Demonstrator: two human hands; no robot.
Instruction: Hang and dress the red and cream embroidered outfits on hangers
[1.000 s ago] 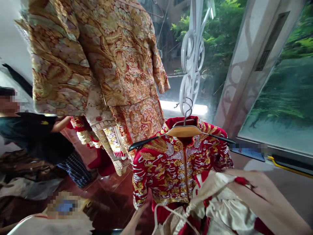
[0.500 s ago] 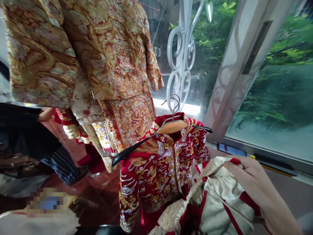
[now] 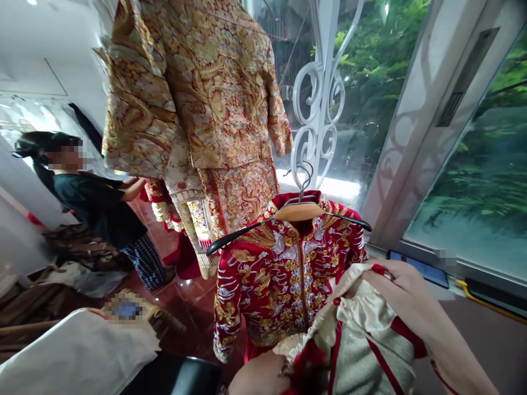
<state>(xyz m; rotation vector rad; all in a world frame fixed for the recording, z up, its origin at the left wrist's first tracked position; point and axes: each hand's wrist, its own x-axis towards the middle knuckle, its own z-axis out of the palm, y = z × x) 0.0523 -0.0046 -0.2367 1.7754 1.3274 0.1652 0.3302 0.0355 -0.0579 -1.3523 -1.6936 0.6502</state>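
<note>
A cream satin garment with red bands and a gathered edge (image 3: 374,329) is bunched up at the lower right. My right hand (image 3: 401,277) is closed on its upper edge. At the bottom, my left hand (image 3: 261,373) grips the same garment's left edge, its fingertips partly hidden in the folds. Just behind hangs a red jacket with gold and silver embroidery (image 3: 263,280). It is on a black hanger with a wooden middle (image 3: 298,212), and the cream garment covers its lower right part.
Gold brocade garments (image 3: 230,93) hang at the back beside a white scrolled metal post (image 3: 315,109). A person in dark clothes (image 3: 102,203) stands at left, hands at other garments. White cloth (image 3: 82,351) lies lower left. A phone (image 3: 418,269) rests on the window ledge.
My left hand has come into view at the bottom and is on the cream garment. The camera has turned left, bringing more of the other person into view. My right hand keeps its hold.
</note>
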